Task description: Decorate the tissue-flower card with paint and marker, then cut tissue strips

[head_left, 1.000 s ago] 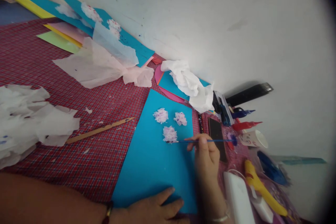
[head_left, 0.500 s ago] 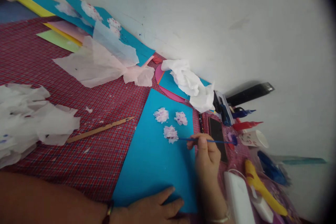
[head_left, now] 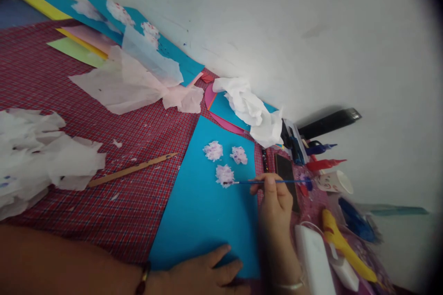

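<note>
Next to the right hand (head_left: 275, 196), the thin blue brush (head_left: 263, 182) it pinches now has its tip on the nearest white puff (head_left: 224, 175), a bit higher than before. The left hand (head_left: 204, 272) lies flat, fingers spread, on the blue paper (head_left: 200, 212). Past the right hand sits a paper cup (head_left: 334, 182); its inside is hidden. The surface (head_left: 138, 138) is red and checked, with a white wall (head_left: 277, 18) behind.

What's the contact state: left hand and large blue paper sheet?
Touching. Head view: left hand rests with fingers on the large blue paper sheet, no gap.
</note>
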A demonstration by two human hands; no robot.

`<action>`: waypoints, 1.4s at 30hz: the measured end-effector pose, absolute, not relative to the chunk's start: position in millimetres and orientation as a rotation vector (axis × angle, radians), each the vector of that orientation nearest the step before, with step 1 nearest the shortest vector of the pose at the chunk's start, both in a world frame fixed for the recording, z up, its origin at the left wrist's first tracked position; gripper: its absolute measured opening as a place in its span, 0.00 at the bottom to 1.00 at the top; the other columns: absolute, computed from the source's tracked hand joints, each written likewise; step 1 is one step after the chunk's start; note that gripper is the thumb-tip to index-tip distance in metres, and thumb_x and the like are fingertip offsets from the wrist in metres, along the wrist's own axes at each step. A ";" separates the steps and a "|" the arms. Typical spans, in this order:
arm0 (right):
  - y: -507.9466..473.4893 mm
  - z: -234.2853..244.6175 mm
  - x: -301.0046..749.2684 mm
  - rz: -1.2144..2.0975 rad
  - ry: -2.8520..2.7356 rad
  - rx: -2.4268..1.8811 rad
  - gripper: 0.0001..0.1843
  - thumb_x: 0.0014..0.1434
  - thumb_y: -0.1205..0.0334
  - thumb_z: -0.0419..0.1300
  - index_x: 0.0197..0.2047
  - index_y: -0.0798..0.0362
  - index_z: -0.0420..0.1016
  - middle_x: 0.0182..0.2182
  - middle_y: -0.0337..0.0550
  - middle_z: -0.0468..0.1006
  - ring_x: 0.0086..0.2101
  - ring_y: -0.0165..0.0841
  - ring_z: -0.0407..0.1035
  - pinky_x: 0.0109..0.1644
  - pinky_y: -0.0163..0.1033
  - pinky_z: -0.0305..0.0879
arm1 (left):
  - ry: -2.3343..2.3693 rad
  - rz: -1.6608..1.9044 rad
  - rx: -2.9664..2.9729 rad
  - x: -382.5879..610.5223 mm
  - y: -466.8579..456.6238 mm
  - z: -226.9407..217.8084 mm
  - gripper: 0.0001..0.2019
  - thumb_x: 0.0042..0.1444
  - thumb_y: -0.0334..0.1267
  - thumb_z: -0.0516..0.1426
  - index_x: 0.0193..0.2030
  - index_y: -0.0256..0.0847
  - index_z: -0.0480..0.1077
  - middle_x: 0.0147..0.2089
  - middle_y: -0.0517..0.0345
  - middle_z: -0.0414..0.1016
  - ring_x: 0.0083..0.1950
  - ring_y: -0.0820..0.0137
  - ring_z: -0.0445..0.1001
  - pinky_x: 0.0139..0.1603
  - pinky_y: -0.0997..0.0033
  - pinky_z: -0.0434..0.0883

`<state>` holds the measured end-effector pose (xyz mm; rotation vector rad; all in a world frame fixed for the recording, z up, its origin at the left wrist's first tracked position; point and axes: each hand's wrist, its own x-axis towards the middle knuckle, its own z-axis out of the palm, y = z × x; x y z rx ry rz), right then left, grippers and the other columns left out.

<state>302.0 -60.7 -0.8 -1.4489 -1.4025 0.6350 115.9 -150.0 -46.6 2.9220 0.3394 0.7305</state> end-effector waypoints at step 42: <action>-61.1 2.7 300.0 0.648 -1.386 -1.427 0.15 0.68 0.53 0.56 0.35 0.52 0.77 0.25 0.37 0.76 0.28 0.31 0.70 0.35 0.37 0.66 | 0.325 0.686 2.897 112.5 -148.2 -40.7 0.16 0.67 0.40 0.52 0.58 0.52 0.75 0.61 0.77 0.73 0.62 0.69 0.69 0.60 0.63 0.70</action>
